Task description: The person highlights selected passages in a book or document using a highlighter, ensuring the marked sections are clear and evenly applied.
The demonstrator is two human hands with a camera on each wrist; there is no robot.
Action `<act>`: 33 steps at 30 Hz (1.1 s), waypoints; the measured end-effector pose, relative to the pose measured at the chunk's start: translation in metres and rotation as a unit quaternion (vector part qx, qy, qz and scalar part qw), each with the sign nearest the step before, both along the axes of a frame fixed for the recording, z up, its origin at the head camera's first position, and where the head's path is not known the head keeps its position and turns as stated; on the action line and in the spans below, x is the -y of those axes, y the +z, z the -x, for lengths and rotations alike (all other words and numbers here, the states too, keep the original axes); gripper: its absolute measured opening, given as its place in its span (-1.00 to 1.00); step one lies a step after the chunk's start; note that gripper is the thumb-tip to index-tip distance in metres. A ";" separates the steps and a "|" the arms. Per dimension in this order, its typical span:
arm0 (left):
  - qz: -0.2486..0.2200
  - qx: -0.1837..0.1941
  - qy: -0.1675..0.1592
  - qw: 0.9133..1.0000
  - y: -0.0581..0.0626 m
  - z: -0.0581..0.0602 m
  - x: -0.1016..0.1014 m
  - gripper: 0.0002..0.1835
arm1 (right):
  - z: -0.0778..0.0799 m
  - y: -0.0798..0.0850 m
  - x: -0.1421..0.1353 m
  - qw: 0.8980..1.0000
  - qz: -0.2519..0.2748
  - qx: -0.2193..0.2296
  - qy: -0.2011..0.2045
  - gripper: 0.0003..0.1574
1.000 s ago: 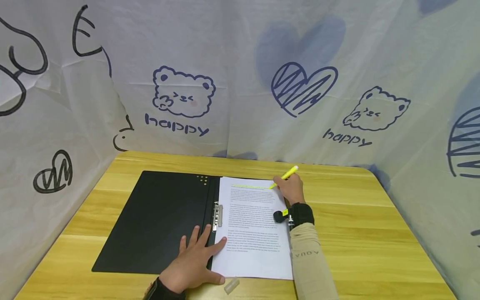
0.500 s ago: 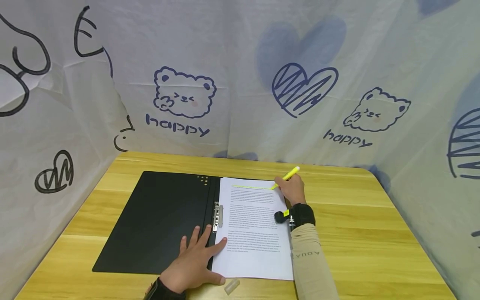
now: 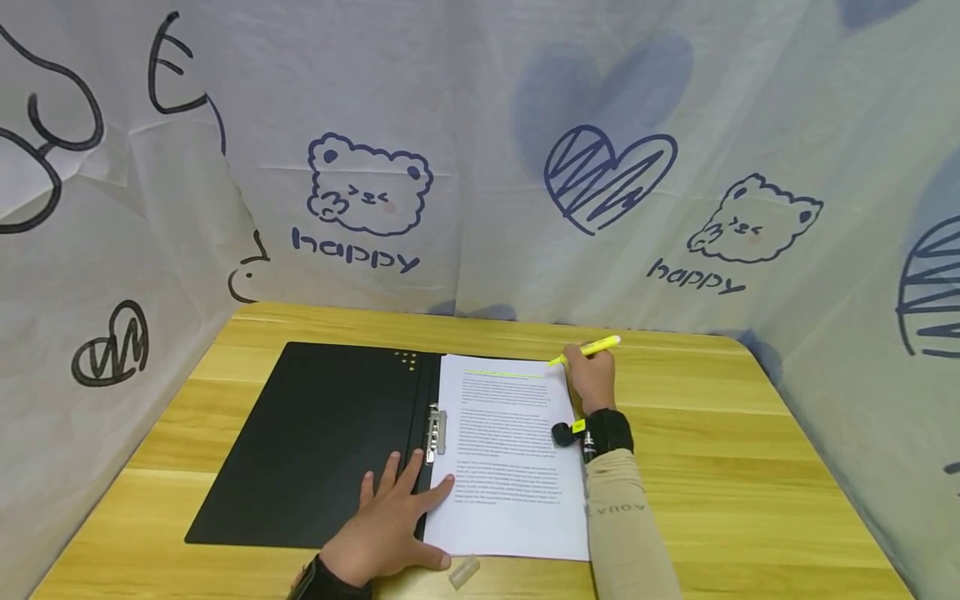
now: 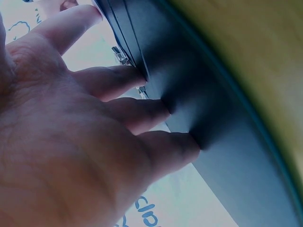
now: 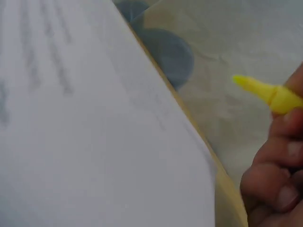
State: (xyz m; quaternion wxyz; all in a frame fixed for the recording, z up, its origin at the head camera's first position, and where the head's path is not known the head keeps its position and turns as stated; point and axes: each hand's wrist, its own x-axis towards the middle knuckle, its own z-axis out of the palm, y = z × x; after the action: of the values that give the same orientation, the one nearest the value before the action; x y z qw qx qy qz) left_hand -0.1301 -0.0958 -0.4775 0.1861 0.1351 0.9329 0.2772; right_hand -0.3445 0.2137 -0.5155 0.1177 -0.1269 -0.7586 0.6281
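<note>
A black folder (image 3: 300, 442) lies spread on the table, with a printed sheet of paper (image 3: 502, 533) on its right side. My right hand (image 3: 592, 379) pinches a yellow highlighter (image 3: 603, 344) at the sheet's top right corner. In the right wrist view the highlighter's uncapped tip (image 5: 238, 80) points away from the fingers. A yellow stroke (image 3: 502, 373) runs along the top text line. My left hand (image 3: 386, 525) rests with spread fingers across the folder's spine and the sheet's lower left edge. Its fingertips touch the black cover in the left wrist view.
A translucent cap (image 3: 463, 572) lies on the wooden table (image 3: 720, 483) just below the sheet. The folder's metal clip (image 3: 435, 432) sits at the spine. A white cloth (image 3: 480, 208) with drawn bears and hearts hangs behind the table and at its sides.
My right hand has lifted the highlighter off the end of the yellow stroke and shifted it slightly right and up, tilting it flatter. The left hand stays put.
</note>
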 end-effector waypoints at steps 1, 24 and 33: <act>0.000 0.001 0.000 1.000 0.000 0.000 0.000 0.03 | 0.000 0.000 0.000 1.000 0.024 -0.015 0.000 -0.68; 0.008 0.001 0.003 1.000 0.000 0.000 0.000 0.02 | -0.012 0.014 0.044 0.827 0.381 0.028 0.413 -0.58; 0.011 0.002 0.002 1.000 0.000 0.000 0.000 0.02 | -0.009 0.003 0.072 0.941 0.244 0.005 0.236 -0.82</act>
State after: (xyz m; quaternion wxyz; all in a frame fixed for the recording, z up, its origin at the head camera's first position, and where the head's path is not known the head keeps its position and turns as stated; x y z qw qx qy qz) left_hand -0.1305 -0.0961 -0.4776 0.1887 0.1308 0.9358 0.2675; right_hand -0.3351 0.1422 -0.5126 -0.0725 0.0276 -0.5911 0.8028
